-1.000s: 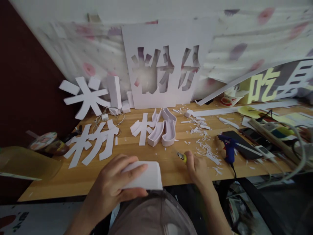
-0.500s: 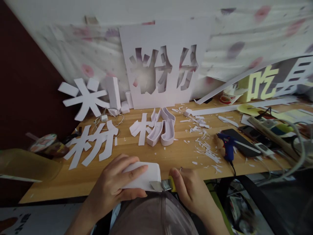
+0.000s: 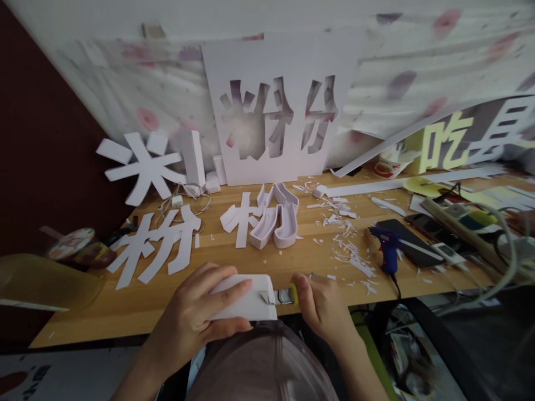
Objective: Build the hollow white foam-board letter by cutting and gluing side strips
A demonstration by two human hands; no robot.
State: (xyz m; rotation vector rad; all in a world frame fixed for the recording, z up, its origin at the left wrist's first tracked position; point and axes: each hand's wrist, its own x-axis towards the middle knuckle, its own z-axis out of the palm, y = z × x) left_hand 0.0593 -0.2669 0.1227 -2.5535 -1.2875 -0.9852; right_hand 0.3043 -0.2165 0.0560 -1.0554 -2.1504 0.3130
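Note:
At the table's front edge my left hand (image 3: 211, 306) grips a white foam board piece (image 3: 238, 298), thumb below and fingers over its top. My right hand (image 3: 320, 301) is closed round a yellow utility knife (image 3: 292, 295). The knife's bare blade (image 3: 268, 298) lies across the right end of the piece, pointing left. Farther back on the table stands a partly walled white foam character (image 3: 263, 217). A flat white foam character (image 3: 154, 245) lies to its left.
A blue glue gun (image 3: 388, 245) rests at the right near a dark phone (image 3: 409, 242). White scraps (image 3: 349, 250) litter the wooden table (image 3: 309, 267). A cut-out white board (image 3: 292, 61) leans on the wall. At the left lie a bottle (image 3: 45, 281) and a cup (image 3: 81, 245).
My right hand has moved the knife slightly up, away from my body. Its blade has gone from the near right corner to higher along the piece's right end.

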